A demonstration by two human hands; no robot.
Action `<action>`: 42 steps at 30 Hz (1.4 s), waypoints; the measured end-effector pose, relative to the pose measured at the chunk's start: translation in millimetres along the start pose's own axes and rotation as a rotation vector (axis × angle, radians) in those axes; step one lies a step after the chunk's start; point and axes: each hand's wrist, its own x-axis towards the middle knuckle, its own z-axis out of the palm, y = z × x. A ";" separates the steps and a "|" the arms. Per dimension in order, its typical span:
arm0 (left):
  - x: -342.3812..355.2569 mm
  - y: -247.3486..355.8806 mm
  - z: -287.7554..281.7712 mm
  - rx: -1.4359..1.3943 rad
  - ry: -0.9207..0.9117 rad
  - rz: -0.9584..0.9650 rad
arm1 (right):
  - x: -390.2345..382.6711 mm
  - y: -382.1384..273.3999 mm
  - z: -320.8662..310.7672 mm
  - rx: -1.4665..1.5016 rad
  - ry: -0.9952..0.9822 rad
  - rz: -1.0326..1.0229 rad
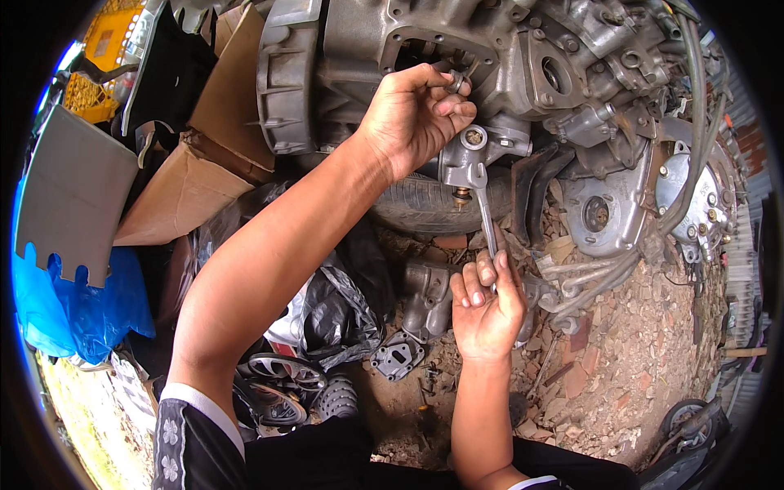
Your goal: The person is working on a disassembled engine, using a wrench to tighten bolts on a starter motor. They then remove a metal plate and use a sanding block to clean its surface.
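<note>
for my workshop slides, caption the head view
Right hand holding a wrench, left hand before a large metal casing, rubble below.

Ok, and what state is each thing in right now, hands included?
Left hand: fingers closed on a small metal piece
Right hand: closed around the wrench's lower end
Wrench: slanted, open end up at the metal housing; whether seated, can't tell
Metal housing: round port uncapped
Large casing: upper opening uncovered
Cardboard box: creased
Blue plastic bag: crumpled
</note>
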 end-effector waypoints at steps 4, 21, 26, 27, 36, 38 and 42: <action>5.5 -1.2 23.0 0.074 0.128 0.014 | -0.4 0.9 2.8 -0.006 0.012 0.006; -50.2 -25.4 3.2 0.948 0.167 0.095 | -0.4 0.4 8.2 0.013 -0.090 -0.020; -59.3 5.1 -11.3 0.992 0.367 0.151 | 3.0 -6.1 4.9 -0.027 -0.188 -0.009; -60.3 10.5 -13.7 1.032 0.399 0.168 | 3.7 -6.3 10.4 -0.070 -0.173 -0.002; -72.8 16.6 -2.6 0.876 0.484 -0.017 | 59.0 -22.2 66.3 -0.555 -0.229 -0.064; -72.4 17.3 -0.3 0.838 0.510 -0.052 | 80.5 -9.8 83.8 -0.609 -0.227 -0.106; -73.6 17.5 -1.0 0.828 0.532 -0.101 | 120.2 5.7 99.0 -0.596 -0.146 -0.206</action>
